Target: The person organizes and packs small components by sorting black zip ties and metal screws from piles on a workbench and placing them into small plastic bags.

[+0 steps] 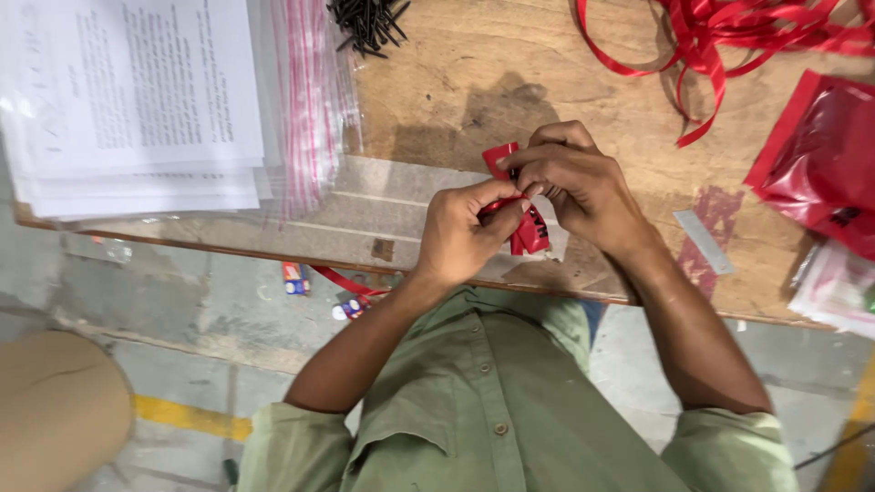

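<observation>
Red ribbon piece (pixel 527 228) is sitting between both hands, just over the near edge of the wooden table (pixel 510 82). One end is sticking up behind the fingers; the other is hanging below the hands, showing a dark printed patch.

Left hand (pixel 460 232) is pinching the ribbon piece between thumb and forefinger, the other fingers curling in. Right hand (pixel 574 178) is grasping the upper part of the same piece, fingertips meeting those of the left hand.

Beyond the right hand, further up the table, a loose tangle of red ribbon (pixel 720 36) is lying. To the outer side of the right hand, red plastic packets (pixel 825 159) are resting, with a small grey metal strip (pixel 704 241) between them and the wrist.

Beyond the left hand, a heap of small black screws (pixel 367 23) is lying. Further to the outer side of the left hand, clear zip bags with red stripes (pixel 310 100) are lying beside a stack of printed sheets (pixel 137 100).
</observation>
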